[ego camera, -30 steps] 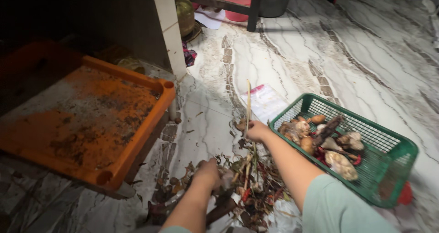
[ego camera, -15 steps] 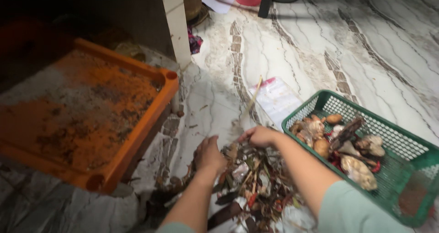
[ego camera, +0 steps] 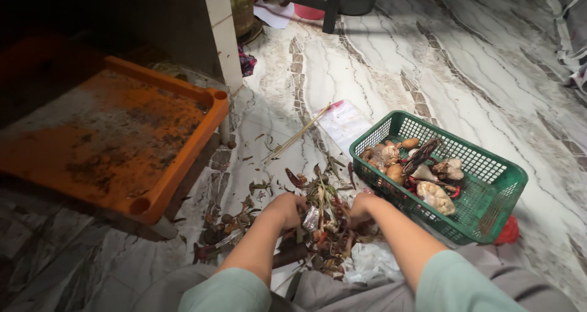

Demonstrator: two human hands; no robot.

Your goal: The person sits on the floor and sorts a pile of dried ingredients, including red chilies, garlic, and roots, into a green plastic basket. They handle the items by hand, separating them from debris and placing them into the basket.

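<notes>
Below, our hands at the scraps.
Left hand (ego camera: 286,207) and right hand (ego camera: 362,205) curl closed, gripping scraps (ego camera: 323,221) on the floor; green basket (ego camera: 489,193) at three o'clock.

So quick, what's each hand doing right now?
Left hand: curled closed, gripping scraps in the pile of dried stems and peels.
Right hand: curled closed on the same pile, beside the green basket.

Left hand (ego camera: 286,209) and right hand (ego camera: 361,207), fingers curled, close together.
</notes>
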